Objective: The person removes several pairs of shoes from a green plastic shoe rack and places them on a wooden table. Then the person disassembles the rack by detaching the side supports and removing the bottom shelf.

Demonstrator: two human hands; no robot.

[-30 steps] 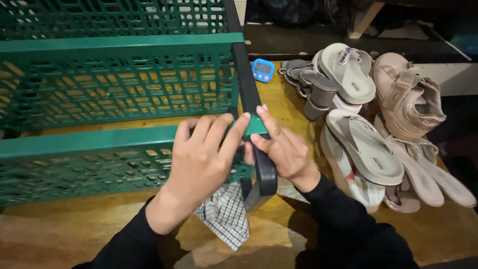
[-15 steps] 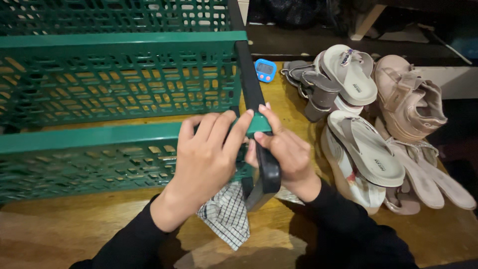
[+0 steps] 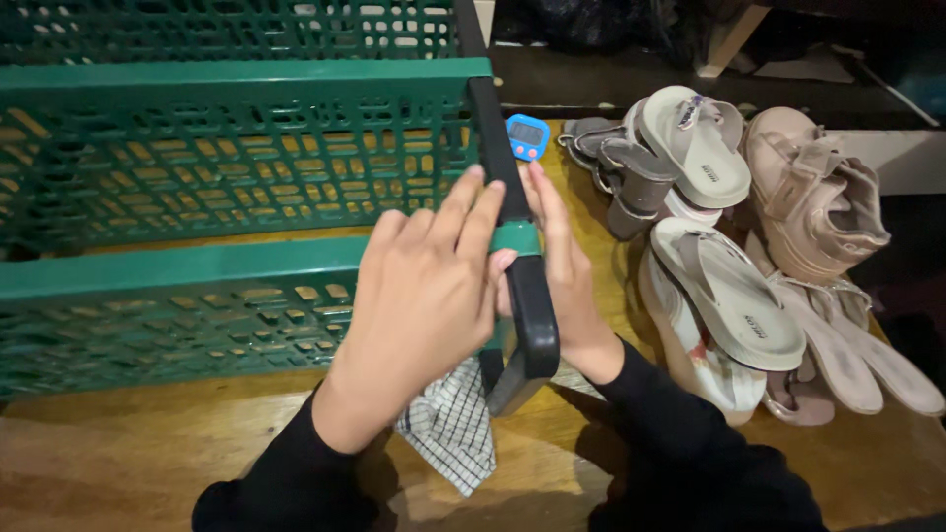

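Observation:
A green plastic basket [image 3: 197, 266] lies on its side on a wooden table [image 3: 138, 453]. Its black handle [image 3: 533, 340] runs away from me past the basket's right end, with a green band [image 3: 515, 238] around it. My left hand [image 3: 424, 296] lies over the handle from the left, fingers stretched towards the band. A black-and-white checked cloth [image 3: 453, 433] hangs out from under its palm. My right hand [image 3: 574, 296] presses against the handle's right side, fingers straight along it. Both sleeves are black.
Several pale sandals [image 3: 729, 296] and a beige strapped shoe [image 3: 818, 197] are piled on the table right of the handle. A small blue digital timer [image 3: 526, 136] sits behind the handle. A dark ledge runs along the back.
Both hands have slid a little farther up the handle, away from me, and the fingers now reach past the green band. The basket and shoes have not moved.

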